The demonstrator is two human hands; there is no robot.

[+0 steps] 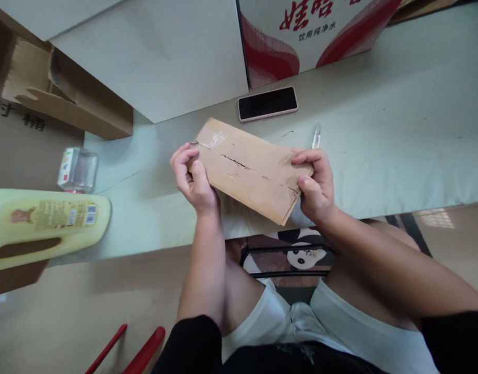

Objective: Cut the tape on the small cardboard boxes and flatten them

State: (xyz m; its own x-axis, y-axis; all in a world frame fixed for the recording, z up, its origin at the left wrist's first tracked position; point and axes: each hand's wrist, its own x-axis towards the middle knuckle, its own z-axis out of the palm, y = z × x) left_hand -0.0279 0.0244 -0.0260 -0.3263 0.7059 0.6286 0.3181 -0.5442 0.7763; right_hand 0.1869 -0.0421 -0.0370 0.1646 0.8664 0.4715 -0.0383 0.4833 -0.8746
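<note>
Between my two hands is a flat brown cardboard box [247, 169], tilted with its right end lower. A seam runs lengthwise across its face, torn near the middle, and a shiny patch like tape shows at the upper left. My left hand [196, 179] grips the left end, thumb on the face and fingers curled at the edge. At the right end, my right hand [317, 182] pinches the box with the thumb below the bent fingers. A small clear, slender object [316, 136] lies on the table just beyond my right hand; its kind is unclear.
A phone [267, 104] lies face up behind the box. Large white cartons [157, 57] and a red-and-white carton [313, 41] stand at the back. To the left are an open brown carton [75, 104], a clear bottle [79, 169] and a yellow jug [48, 223] on the pale tablecloth [410, 135].
</note>
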